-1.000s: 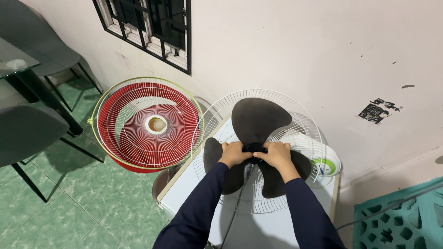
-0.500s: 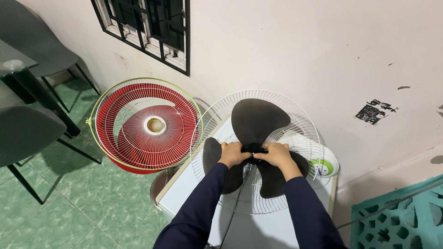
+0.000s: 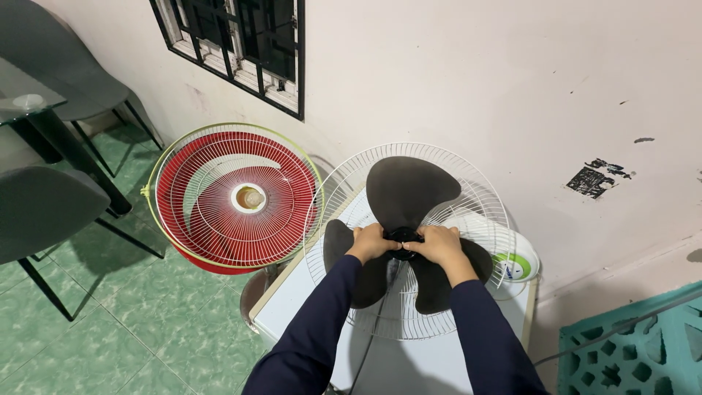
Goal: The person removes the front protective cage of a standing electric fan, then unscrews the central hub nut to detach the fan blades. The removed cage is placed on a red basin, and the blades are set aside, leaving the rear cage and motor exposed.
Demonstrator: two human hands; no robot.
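A dark three-bladed fan blade lies in a white wire rear guard on a white table. Both my hands meet at the black hub in the middle of the blades. My left hand grips the hub's left side. My right hand grips its right side, fingers curled over it. The fan's white base with a green control panel lies behind the guard, by the wall.
A red and white front guard with a yellow-green rim leans against the wall to the left. Dark chairs and a glass table stand at far left on green tiles. A teal lattice block sits at lower right.
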